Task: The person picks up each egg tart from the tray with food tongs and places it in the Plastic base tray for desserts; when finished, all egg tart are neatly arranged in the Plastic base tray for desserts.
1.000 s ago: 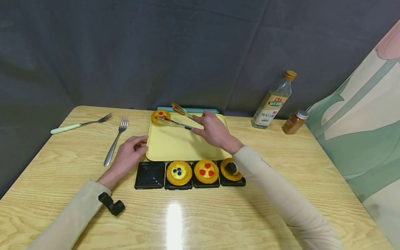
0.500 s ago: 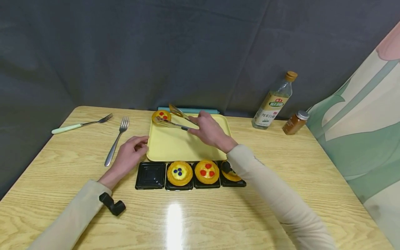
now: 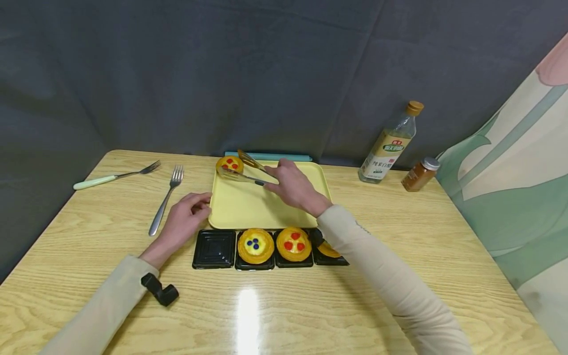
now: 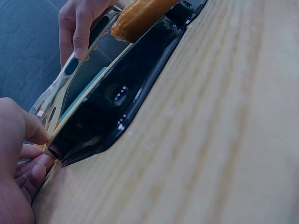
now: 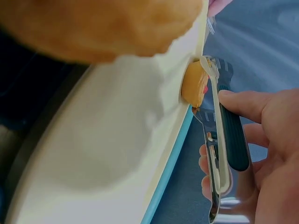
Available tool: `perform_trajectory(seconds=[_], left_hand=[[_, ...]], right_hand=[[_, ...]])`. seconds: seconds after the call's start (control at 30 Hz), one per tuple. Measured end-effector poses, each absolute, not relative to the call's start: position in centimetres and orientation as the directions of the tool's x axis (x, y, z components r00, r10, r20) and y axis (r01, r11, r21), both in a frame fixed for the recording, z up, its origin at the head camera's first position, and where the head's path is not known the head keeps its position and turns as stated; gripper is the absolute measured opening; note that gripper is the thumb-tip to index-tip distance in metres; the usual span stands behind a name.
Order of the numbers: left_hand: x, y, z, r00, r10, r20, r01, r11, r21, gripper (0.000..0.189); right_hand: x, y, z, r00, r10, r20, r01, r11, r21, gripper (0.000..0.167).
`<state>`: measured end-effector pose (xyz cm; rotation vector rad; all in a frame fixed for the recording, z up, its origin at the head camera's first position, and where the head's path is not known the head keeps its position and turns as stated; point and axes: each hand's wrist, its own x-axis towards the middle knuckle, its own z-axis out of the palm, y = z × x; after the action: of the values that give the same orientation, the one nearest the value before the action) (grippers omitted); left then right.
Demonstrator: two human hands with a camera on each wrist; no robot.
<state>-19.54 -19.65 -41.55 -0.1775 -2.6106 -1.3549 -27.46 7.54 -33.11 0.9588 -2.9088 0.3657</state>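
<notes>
My right hand (image 3: 293,186) holds metal tongs (image 3: 253,178) with dark grip pads over the yellow tray (image 3: 262,207). The parted tong tips stand at an egg tart with red toppings (image 3: 230,165) in the tray's far left corner, one tip toward its back and one toward its front. In the right wrist view the tongs (image 5: 224,130) lie between thumb and fingers, tips close to that tart (image 5: 193,84). My left hand (image 3: 187,217) pinches the tray's left edge; in the left wrist view its fingertips (image 4: 39,135) meet there.
Before the tray stand a bare black holder (image 3: 214,249), a blue-dotted tart (image 3: 255,245), a red-topped tart (image 3: 293,244) and another tart (image 3: 329,250) partly under my sleeve. Two forks (image 3: 165,202) lie left. A vinegar bottle (image 3: 386,148) and brown jar (image 3: 419,175) stand right.
My right hand has moved slightly left with the tongs, and the tong tips have come closer around the tart in the corner. The left hand keeps its place.
</notes>
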Motion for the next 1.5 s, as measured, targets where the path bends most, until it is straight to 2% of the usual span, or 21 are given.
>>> perform_trajectory(seconds=[0.43, 1.5], left_hand=[[-19.5, -19.4, -41.5, -0.977, 0.014, 0.213, 0.183, 0.571, 0.800, 0.042], [-19.3, -19.5, -41.4, -0.974, 0.008, 0.225, 0.188, 0.576, 0.795, 0.042]], right_hand=[[-27.2, 7.7, -32.9, -0.796, -0.588, 0.141, -0.605, 0.776, -0.180, 0.046], [-24.7, 9.1, -32.7, -0.763, -0.626, 0.162, -0.646, 0.736, -0.202, 0.046]])
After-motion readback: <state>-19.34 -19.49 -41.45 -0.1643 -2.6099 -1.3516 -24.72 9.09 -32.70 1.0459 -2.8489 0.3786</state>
